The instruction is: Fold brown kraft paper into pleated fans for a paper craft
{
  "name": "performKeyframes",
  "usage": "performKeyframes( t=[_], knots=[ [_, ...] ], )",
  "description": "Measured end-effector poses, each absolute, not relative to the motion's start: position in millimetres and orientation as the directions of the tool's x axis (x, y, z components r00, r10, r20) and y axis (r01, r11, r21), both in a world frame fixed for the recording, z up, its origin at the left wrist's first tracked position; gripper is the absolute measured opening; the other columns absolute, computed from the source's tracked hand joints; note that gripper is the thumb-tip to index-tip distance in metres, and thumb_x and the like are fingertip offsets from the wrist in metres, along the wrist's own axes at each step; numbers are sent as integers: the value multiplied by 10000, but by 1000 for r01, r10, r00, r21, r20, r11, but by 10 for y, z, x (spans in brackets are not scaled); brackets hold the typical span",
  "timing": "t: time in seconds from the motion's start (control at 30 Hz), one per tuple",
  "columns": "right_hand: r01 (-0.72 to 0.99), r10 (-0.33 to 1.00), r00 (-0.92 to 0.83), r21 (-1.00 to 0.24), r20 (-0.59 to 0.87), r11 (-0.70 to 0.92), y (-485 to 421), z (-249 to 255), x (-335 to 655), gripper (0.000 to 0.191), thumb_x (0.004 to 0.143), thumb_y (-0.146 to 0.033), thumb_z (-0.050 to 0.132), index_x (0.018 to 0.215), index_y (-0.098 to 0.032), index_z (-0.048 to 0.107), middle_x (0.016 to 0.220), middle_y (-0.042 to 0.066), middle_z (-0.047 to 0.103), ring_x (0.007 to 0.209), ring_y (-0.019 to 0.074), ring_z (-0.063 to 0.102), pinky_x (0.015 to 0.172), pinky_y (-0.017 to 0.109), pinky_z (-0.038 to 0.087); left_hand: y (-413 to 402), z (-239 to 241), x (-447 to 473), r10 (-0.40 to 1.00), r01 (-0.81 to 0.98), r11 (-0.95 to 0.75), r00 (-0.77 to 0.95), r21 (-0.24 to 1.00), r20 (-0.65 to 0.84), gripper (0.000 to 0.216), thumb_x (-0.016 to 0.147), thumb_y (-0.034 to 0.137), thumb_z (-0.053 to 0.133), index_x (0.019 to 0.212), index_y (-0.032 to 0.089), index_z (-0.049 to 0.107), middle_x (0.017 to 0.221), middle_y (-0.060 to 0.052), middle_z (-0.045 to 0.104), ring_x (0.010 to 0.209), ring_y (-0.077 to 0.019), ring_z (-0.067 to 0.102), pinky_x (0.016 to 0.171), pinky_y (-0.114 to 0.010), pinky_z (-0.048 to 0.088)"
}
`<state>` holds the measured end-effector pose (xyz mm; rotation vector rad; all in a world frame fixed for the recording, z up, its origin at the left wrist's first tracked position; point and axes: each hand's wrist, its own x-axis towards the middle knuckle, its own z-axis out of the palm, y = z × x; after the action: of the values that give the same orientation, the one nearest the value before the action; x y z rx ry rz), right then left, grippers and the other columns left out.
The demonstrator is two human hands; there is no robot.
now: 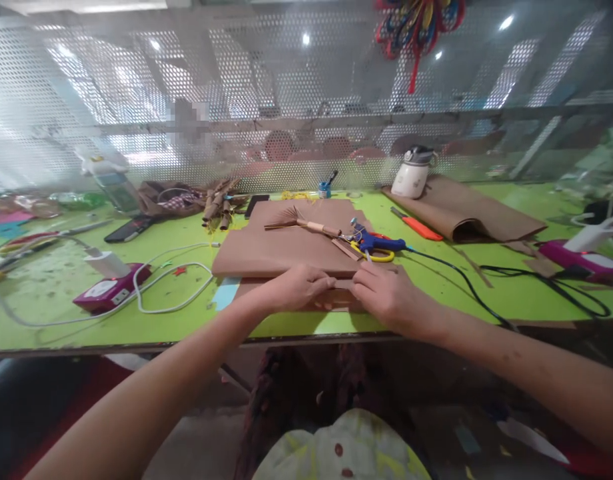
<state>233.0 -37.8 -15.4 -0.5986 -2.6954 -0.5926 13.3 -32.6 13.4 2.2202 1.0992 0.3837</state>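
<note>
My left hand (302, 288) and my right hand (386, 293) are close together near the table's front edge. Both are closed on a narrow strip of brown paper (343, 285), stretched between their fingertips. Just behind them lies a folded sheet of brown paper (266, 253). A rolled paper piece with a fringed end (316, 227) rests on that sheet. To its right sits a blue hot glue gun (381, 241) on its side, partly covering scissors with yellow handles (386, 257). The undersides of my fingers are hidden.
At left a purple power socket (104, 293) carries a white cable. Behind it are a black phone (130, 228) and several rolled paper sticks (219, 207). At right lie an orange cutter knife (421, 227), a white flask (410, 179), folded brown paper (486, 207) and another purple socket (581, 260).
</note>
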Motion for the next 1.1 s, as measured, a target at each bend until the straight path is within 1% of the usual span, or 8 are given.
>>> performKeyframes(
  t=[0.13, 0.27, 0.43, 0.53, 0.63, 0.73, 0.87, 1.1],
  knots=[
    [453, 322, -870, 347, 372, 821, -439, -86, 2340, 199, 898, -130, 424, 763, -129, 570, 784, 81, 532, 800, 214, 437, 694, 332, 332, -379, 83, 125, 806, 560, -293, 581, 775, -115, 453, 844, 471, 427, 613, 119, 592, 494, 24, 457, 461, -77, 333, 456, -208, 253],
    [474, 346, -831, 229, 435, 850, -482, -102, 2338, 224, 896, -118, 415, 747, -142, 580, 770, 82, 552, 798, 201, 458, 701, 326, 339, -442, 35, 113, 814, 497, -182, 560, 849, -153, 430, 800, 496, 498, 621, 116, 585, 515, 22, 471, 482, -77, 332, 474, -209, 260],
    [499, 502, -710, -149, 494, 854, -470, -36, 2308, 120, 862, -212, 520, 867, -149, 622, 893, 89, 606, 842, 187, 520, 718, 298, 380, -505, 37, 135, 837, 546, -146, 512, 825, -191, 400, 787, 472, 524, 722, 99, 654, 552, 9, 532, 493, -82, 358, 476, -204, 263],
    [530, 665, -645, -406, 378, 745, -441, 62, 2275, 157, 839, -267, 561, 903, -155, 650, 875, 68, 639, 790, 166, 556, 668, 265, 395, -546, 53, 166, 845, 574, -221, 517, 789, -139, 361, 810, 420, 512, 798, 104, 685, 622, -3, 590, 525, -87, 408, 494, -195, 289],
    [533, 717, -660, -534, 223, 656, -423, 126, 2246, 182, 842, -252, 545, 778, -157, 686, 709, 26, 645, 657, 130, 550, 600, 237, 379, -592, 70, 199, 849, 564, -297, 526, 771, -57, 297, 829, 345, 502, 836, 116, 691, 695, -17, 631, 605, -102, 494, 550, -184, 342],
    [520, 731, -647, -575, 217, 631, -417, 121, 2246, 173, 818, -243, 571, 731, -154, 691, 676, 16, 648, 633, 121, 548, 595, 231, 374, -633, 83, 220, 856, 582, -358, 516, 731, 9, 259, 836, 310, 499, 845, 134, 689, 682, -10, 637, 605, -101, 510, 543, -177, 344],
    [452, 698, -647, -583, 307, 675, -394, 49, 2273, 155, 805, -240, 596, 728, -143, 690, 661, 18, 635, 622, 116, 543, 591, 224, 379, -669, 100, 228, 861, 650, -451, 497, 612, 107, 222, 836, 293, 515, 828, 153, 687, 679, -6, 658, 582, -98, 513, 532, -185, 323],
    [381, 604, -668, -498, 435, 779, -342, -21, 2286, 150, 829, -258, 589, 819, -160, 703, 737, 43, 649, 690, 134, 570, 619, 231, 388, -704, 53, 234, 830, 741, -558, 498, 374, 251, 203, 858, 262, 498, 855, 161, 674, 732, -48, 687, 629, -137, 581, 572, -217, 348]
  ],
)
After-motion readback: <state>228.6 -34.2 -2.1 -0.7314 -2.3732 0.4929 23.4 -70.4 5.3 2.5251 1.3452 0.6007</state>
